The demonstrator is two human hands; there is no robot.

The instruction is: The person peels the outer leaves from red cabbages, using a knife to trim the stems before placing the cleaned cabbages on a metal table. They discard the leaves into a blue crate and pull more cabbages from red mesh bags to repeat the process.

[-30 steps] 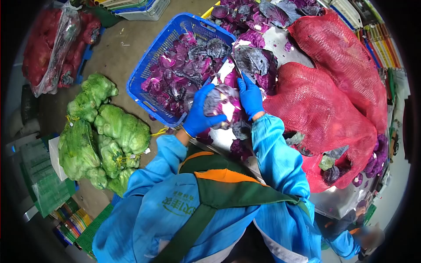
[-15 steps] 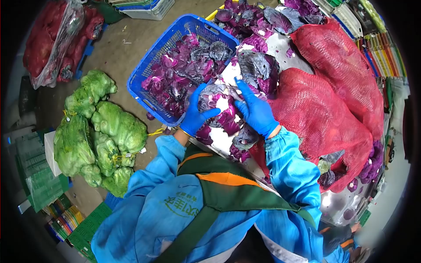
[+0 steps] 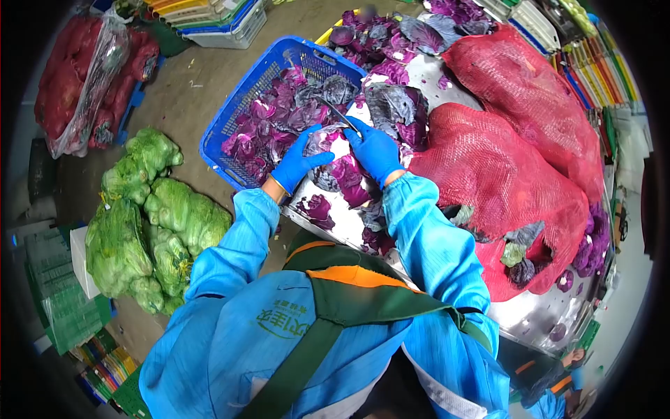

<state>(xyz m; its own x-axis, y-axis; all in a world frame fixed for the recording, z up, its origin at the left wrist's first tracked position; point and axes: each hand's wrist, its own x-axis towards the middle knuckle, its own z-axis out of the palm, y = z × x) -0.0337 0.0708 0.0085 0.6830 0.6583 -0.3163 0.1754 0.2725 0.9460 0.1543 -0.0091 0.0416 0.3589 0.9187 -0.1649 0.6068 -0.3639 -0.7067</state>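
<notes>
My left hand (image 3: pixel 296 166), in a blue glove, grips the left side of a red cabbage (image 3: pixel 342 167) with pale cut patches and loose purple leaves. On the other side, my gloved right hand (image 3: pixel 377 155) is closed on a knife (image 3: pixel 338 114). The knife's thin blade points up and left, above the cabbage and towards the basket; its handle is mostly hidden in the hand. A blue plastic basket (image 3: pixel 227 112) full of purple leaves stands just beyond my left hand. Loose leaves (image 3: pixel 317 209) lie on the metal table (image 3: pixel 345 222) below.
Red mesh sacks (image 3: pixel 499 185) fill the table's right side. A dark red cabbage (image 3: pixel 394 108) lies beyond my right hand, with more leaves (image 3: pixel 377 38) behind. Bagged green vegetables (image 3: pixel 185 213) rest at left. Stacked crates (image 3: pixel 209 17) stand behind. Another person (image 3: pixel 548 377) shows at lower right.
My right hand has turned and closed more tightly, and the knife blade now shows clearly above the cabbage. My left hand stays on the cabbage. The whole view has shifted slightly.
</notes>
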